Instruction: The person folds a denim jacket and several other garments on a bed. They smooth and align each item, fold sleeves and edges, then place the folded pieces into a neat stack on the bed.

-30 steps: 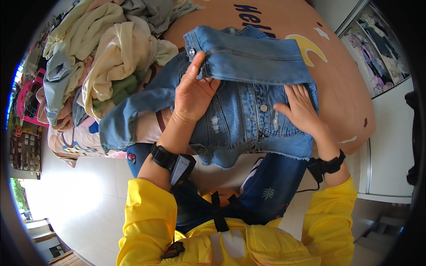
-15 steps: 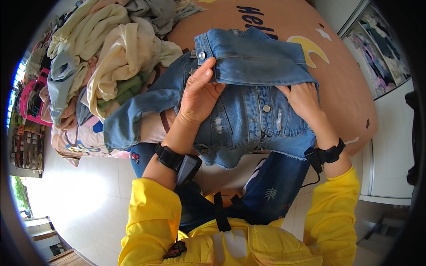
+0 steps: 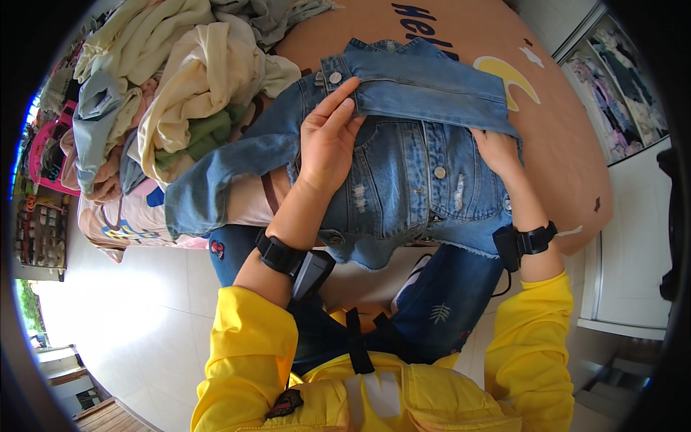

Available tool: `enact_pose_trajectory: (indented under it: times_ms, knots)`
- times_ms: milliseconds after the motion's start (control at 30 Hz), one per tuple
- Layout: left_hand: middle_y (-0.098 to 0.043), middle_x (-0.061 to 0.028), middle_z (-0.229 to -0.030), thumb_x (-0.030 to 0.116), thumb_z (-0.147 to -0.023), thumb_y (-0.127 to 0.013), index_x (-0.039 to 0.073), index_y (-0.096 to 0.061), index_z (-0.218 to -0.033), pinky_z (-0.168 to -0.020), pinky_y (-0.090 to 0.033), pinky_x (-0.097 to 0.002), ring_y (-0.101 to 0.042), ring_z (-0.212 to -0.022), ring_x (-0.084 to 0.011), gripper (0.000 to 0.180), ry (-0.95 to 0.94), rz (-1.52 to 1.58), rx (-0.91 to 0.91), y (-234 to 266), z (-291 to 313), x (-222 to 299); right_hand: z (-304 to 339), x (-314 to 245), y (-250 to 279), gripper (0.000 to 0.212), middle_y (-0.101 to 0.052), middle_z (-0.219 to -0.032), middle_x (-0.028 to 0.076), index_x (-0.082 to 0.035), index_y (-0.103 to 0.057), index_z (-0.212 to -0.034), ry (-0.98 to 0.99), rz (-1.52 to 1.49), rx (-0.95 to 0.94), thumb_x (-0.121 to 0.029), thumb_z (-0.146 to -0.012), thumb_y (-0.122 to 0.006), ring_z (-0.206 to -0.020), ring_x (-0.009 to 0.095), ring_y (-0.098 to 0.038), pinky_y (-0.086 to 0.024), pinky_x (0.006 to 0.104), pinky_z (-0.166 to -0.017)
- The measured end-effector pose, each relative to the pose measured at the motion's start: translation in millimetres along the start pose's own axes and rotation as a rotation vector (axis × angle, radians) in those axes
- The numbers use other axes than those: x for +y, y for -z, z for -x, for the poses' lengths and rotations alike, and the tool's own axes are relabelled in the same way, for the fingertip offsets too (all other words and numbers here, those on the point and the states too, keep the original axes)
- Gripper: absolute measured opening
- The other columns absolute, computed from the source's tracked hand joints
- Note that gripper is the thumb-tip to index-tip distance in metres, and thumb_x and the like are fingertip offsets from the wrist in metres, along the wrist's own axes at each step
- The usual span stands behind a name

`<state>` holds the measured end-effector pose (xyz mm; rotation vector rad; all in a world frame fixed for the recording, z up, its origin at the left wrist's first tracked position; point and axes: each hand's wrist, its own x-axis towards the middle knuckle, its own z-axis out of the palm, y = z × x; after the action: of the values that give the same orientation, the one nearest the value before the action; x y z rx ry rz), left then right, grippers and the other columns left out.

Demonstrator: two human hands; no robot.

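A blue denim jacket (image 3: 389, 187) with metal buttons and a frayed hem lies front side up on the bed. One of its sleeves (image 3: 432, 90) is folded across the chest, its buttoned cuff toward the left. At that cuff, my left hand (image 3: 330, 140) pinches the cloth between thumb and fingers. My right hand (image 3: 499, 153) grips the folded sleeve near its shoulder end, with the fingertips hidden under the denim. The other sleeve (image 3: 230, 176) stretches out to the left, bent toward the bed's near edge.
A heap of crumpled clothes (image 3: 191, 93) in cream, grey and green rises at the left. The brown bedspread (image 3: 561, 158) has a moon print. At the right stands a white wardrobe (image 3: 637, 237) with clothes behind its upper panel. A pink basket (image 3: 54, 155) is at far left.
The folded sleeve now lies flatter across the jacket's chest, its cuff a little farther right and up. Both hands have shifted slightly with it and keep hold.
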<state>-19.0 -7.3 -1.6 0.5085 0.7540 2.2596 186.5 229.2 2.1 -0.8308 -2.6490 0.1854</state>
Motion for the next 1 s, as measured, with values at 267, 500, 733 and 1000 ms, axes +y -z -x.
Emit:
enact_pose_trajectory:
  times_ms: [267,500,733,1000]
  knots:
    - [-0.058,-0.0012,-0.077,0.003,-0.092,-0.059,0.001,-0.062,-0.122,-0.052,-0.038,-0.0208,-0.044,-0.058,-0.0026,0.030,-0.223,-0.644,0.162,-8,6,-11,27,-23,17,0.050,-0.060,-0.125,0.026,-0.005,-0.058,-0.129,0.089,0.473,-0.089,-0.045,-0.098,-0.053,-0.110,0.042,-0.060,-0.047,0.0472,-0.094]
    - [-0.062,-0.0109,-0.083,0.001,-0.087,-0.060,0.000,-0.058,-0.121,-0.056,-0.045,-0.0302,-0.055,-0.058,-0.0114,0.033,-0.212,-0.813,0.142,-8,4,-11,34,-67,103,0.035,-0.071,-0.085,0.017,0.001,-0.070,-0.104,-0.029,-0.108,-0.338,-0.032,-0.096,-0.061,-0.082,0.035,-0.069,-0.053,0.0395,-0.078]
    - [-0.065,-0.0138,-0.079,0.001,-0.089,-0.058,0.000,-0.059,-0.120,-0.059,-0.048,-0.0313,-0.059,-0.059,-0.0137,0.032,-0.180,-0.815,0.175,-3,0,-15,-29,-46,46,0.049,-0.046,-0.148,0.013,-0.015,-0.048,-0.143,0.203,0.448,0.014,-0.042,-0.102,-0.047,-0.139,0.029,-0.039,-0.027,0.0462,-0.115]
    - [-0.056,-0.0005,-0.070,-0.001,-0.094,-0.053,-0.002,-0.058,-0.123,-0.075,-0.056,-0.0271,-0.051,-0.060,-0.0036,0.029,-0.169,-0.739,0.170,-4,1,-17,-29,-11,-6,0.060,-0.030,-0.158,0.011,-0.019,-0.036,-0.152,0.175,0.334,-0.145,-0.053,-0.105,-0.023,-0.149,0.027,-0.021,-0.012,0.0475,-0.120]
